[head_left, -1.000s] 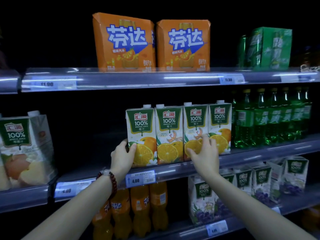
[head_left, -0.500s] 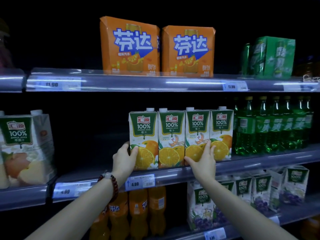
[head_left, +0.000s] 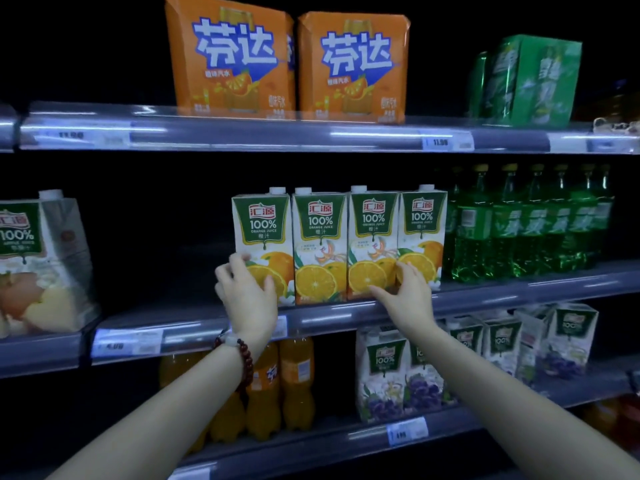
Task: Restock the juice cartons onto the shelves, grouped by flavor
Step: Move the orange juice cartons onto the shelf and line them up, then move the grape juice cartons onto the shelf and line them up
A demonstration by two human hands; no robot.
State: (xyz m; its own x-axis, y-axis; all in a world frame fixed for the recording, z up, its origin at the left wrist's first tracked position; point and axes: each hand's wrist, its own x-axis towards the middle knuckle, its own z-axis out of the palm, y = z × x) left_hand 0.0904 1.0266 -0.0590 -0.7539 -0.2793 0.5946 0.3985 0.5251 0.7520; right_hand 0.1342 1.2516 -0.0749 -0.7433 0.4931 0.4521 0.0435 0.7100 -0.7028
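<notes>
While four orange juice cartons stand upright in a tight row on the middle shelf, sides touching, each shows a white body, a green label panel reading 100%, printed orange halves low on the front and a white screw cap on top. The left hand curls its fingers round the leftmost carton's lower left corner, gripping it. The right hand rests with fingers spread and fairly straight against the lower fronts of the two rightmost cartons, pressing rather than clasping. Left of the row the shelf lies dark and open as far as the apple juice carton on the neighbouring bay; on the right the row stands just beside green soda bottles, glossy and ribbed. A clear plastic price rail runs along the shelf's front edge. Below stand grape juice cartons and orange soda bottles; above, orange multipacks in shiny wrap.
</notes>
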